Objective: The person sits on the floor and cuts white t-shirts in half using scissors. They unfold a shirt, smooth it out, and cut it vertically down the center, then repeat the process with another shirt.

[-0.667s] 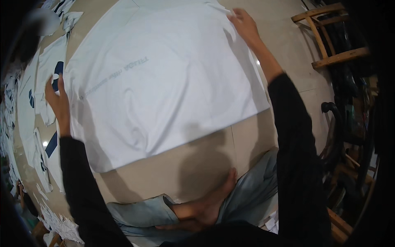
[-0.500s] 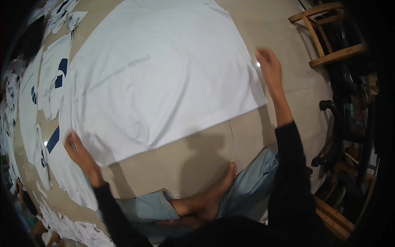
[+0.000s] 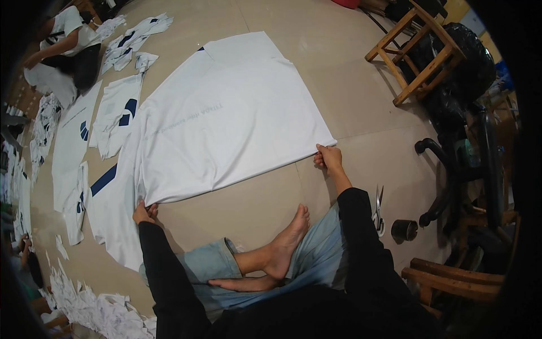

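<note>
white cloth (image 3: 237, 113) looks soft, prob. light, best held by near corners, l. hand (image 3: 145, 212) & r. hand (image 3: 328, 157) pinched closed there.

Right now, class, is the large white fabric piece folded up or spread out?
Spread out: the large white fabric piece lies broad, lightly creased, over beige floor tiles, the left hand and right hand at its near corners.

Am seeing a red object (image 3: 345, 3) cut off by the upper edge, beyond the right hand (image 3: 329, 157); am partly losing a co-worker (image 3: 74, 27) to the dark rim, past the left hand (image 3: 146, 212); am not telling cup from roll in a dark object (image 3: 404, 230) right of both.
</note>
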Available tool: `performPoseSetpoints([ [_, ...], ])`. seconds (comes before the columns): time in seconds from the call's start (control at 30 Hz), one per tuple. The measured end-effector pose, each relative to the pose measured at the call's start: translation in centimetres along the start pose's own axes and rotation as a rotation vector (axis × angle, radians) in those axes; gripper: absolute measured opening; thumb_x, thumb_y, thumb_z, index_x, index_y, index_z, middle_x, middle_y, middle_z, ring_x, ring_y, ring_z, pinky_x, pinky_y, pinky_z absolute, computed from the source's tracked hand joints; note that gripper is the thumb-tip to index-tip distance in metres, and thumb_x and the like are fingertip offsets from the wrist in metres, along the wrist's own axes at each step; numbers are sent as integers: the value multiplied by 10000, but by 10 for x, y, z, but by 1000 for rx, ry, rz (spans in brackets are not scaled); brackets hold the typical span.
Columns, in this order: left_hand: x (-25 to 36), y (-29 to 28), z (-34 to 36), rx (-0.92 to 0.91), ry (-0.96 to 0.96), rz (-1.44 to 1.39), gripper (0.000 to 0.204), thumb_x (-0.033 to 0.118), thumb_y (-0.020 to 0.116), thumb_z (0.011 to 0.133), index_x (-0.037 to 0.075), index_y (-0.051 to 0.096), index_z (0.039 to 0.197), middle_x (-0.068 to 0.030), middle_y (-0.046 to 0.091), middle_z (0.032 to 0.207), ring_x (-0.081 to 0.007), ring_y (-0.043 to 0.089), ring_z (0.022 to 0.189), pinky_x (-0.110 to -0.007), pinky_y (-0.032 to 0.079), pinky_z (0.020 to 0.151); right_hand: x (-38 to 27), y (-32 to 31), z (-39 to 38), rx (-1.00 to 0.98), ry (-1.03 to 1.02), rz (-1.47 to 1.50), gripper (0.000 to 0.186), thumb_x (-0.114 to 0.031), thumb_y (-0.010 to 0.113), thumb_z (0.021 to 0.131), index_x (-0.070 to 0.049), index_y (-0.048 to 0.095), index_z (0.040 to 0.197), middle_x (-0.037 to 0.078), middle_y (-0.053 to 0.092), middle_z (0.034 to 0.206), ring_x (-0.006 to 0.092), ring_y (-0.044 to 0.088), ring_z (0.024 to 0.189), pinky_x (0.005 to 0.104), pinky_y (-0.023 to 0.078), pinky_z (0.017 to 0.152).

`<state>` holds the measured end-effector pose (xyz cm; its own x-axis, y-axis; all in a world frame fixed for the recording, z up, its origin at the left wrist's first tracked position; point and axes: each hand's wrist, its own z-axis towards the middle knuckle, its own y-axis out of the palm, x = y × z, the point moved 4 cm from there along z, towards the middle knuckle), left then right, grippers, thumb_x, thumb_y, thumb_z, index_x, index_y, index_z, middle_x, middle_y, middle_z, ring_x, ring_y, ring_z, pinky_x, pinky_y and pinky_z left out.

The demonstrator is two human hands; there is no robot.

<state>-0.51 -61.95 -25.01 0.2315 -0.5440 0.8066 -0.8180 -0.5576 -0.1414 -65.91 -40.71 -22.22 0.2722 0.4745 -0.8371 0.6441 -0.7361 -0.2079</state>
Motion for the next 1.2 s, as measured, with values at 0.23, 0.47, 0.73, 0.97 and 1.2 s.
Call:
performPoseSetpoints([
  [0.23, -27, -62, -9, 230, 90, -90, 334, 221, 561, 946, -84, 556, 1083, -203, 663, 761, -264, 679, 557, -291, 532, 401, 10, -29, -21, 107, -27, -53, 285, -212, 679, 899, 22, 623, 746, 109, 645, 629, 159, 598, 460, 287, 480, 398],
  [0.47, -27, -71, -14, 132, 196, 10, 308, 217, 590, 901, -71, 566, 1005, -175, 632, 704, -243, 633, 499, -295, 483, 367, 21, -50, -26, 90, 0, -126, 270, -202, 643, 899, 28, 632, 759, 129, 653, 634, 198, 626, 474, 322, 518, 443],
  [0.73, -25, -95, -3, 205, 66, 216, 366, 259, 686, 864, -51, 574, 1024, -192, 638, 729, -242, 594, 503, -328, 433, 395, 2, -65, -79, 297, -139, -1012, 239, -205, 654, 846, 33, 640, 869, 176, 696, 808, 325, 695, 788, 405, 544, 746],
  [0.97, 7, -11, -88, 40, 1014, 486, 413, 75, 606, 895, -24, 508, 1284, -182, 554, 1283, -273, 541, 1156, -369, 434, 932, -59, -32, -2, 249, -795, -663, 209, -228, 686, 868, -36, 656, 944, 159, 694, 953, 335, 657, 803, 427, 511, 731],
  [1.2, 76, 211, -18, -420, 1637, 1119, 494, 34, 570, 896, 7, 473, 1380, -203, 503, 1407, -370, 429, 1339, -424, 323, 1120, -138, 41, 190, 254, -640, -600, 346, -375, 733, 805, -47, 689, 907, 176, 709, 918, 363, 672, 902, 437, 527, 788],
])
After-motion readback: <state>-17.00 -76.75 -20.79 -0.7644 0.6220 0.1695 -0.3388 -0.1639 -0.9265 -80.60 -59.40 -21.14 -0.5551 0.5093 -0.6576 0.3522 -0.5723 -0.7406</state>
